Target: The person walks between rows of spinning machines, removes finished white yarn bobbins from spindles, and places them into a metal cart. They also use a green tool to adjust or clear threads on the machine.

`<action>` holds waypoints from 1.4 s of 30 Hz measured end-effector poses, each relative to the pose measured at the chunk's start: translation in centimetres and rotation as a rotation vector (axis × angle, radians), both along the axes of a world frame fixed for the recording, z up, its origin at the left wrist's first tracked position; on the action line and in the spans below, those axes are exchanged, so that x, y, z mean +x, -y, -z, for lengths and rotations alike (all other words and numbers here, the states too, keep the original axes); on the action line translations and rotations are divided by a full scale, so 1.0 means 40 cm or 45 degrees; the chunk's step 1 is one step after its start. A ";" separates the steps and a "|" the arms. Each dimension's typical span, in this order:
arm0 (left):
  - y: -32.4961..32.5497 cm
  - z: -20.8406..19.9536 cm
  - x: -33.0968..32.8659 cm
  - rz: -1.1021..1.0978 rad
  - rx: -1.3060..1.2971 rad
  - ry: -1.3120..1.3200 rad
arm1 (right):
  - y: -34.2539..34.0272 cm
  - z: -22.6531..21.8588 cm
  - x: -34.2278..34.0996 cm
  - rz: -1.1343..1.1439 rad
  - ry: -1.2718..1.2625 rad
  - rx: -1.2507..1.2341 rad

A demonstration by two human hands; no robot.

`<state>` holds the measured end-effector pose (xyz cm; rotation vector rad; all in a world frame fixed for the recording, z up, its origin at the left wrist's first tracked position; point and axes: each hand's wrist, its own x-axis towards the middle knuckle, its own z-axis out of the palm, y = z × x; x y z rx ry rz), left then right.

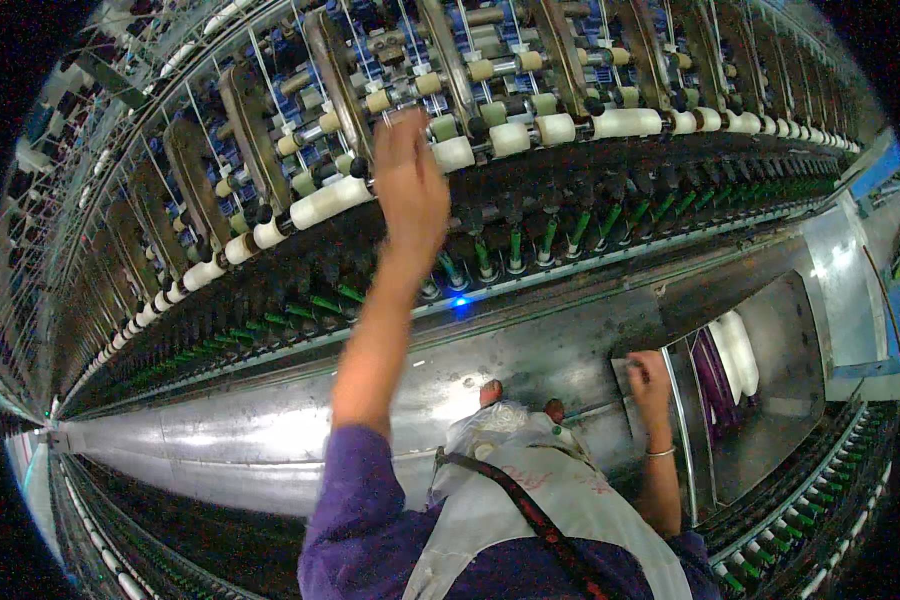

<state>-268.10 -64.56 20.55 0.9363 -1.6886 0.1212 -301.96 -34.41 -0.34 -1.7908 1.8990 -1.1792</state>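
My left hand [408,175] reaches up to the row of rollers on a long spinning frame. Its fingers are close together and bent at the tips, among the pale rollers [453,153] and a metal arm [335,75]. Whatever the fingertips pinch there is too small to make out. Lower down and to the right, my right hand [651,385] is held curled beside the metal rail [682,420] of a box-like cart; what may be between its fingers is hidden. Green bobbins [516,248] stand in a row below the rollers.
The metal cart [785,420] at the right holds white bobbins [734,355] and purple ones [712,380]. A blue light [460,302] glows on the frame's lower rail. Another row of green spindles [800,515] runs behind me at lower right. The aisle floor [220,430] is shiny metal.
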 end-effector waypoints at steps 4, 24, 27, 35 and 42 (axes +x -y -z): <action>0.380 -0.177 0.032 -0.407 0.242 0.841 | 0.008 0.017 0.184 -0.098 -0.029 0.210; 0.394 -0.339 0.003 -0.551 0.308 1.755 | -0.123 0.170 0.356 -0.151 0.077 0.623; 0.180 -0.173 0.079 -0.065 -0.127 0.581 | -0.079 0.156 0.314 -0.178 -0.094 0.670; -0.218 0.652 0.015 0.031 1.646 -0.625 | -0.014 0.085 0.248 -0.148 -0.113 0.552; -0.066 0.675 0.024 -0.224 1.256 -0.387 | -0.039 0.110 0.284 -0.350 -0.125 0.653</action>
